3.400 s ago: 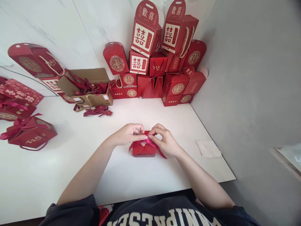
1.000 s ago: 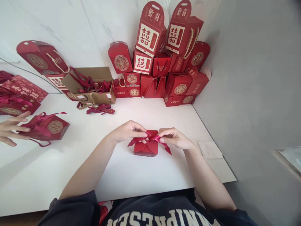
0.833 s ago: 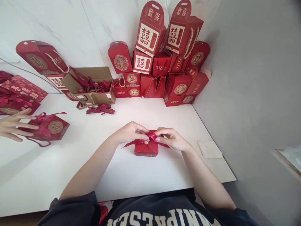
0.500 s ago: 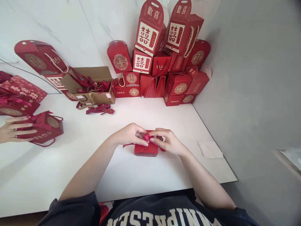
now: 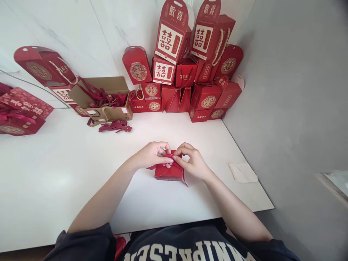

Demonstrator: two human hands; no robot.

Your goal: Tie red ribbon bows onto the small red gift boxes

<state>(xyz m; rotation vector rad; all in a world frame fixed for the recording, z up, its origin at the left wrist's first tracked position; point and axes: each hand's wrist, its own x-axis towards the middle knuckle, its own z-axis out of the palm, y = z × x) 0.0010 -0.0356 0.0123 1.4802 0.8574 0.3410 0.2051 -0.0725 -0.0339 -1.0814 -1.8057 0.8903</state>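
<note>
A small red gift box (image 5: 169, 174) sits on the white table in front of me, with a red ribbon (image 5: 178, 167) across its top. My left hand (image 5: 153, 155) pinches the ribbon above the box's left side, thumb stretched along it. From the right, my right hand (image 5: 192, 161) pinches the ribbon between thumb and forefinger, close to the left fingertips. One ribbon end hangs over the box's right front corner; another sticks out under my left hand. The fingers hide part of the ribbon's middle, so I cannot tell how it is looped.
Behind stands an open cardboard box (image 5: 126, 113) of dark red ribbons, with more ribbon pieces (image 5: 115, 126) before it. Red gift boxes (image 5: 208, 97) are stacked against the wall. More red boxes (image 5: 24, 123) stand far left. A white cloth (image 5: 243, 172) lies near the right edge.
My fingers have shifted on the ribbon, and its right end now hangs over the box's front corner. At the left, another person's hand and the red box it held have gone out of view.
</note>
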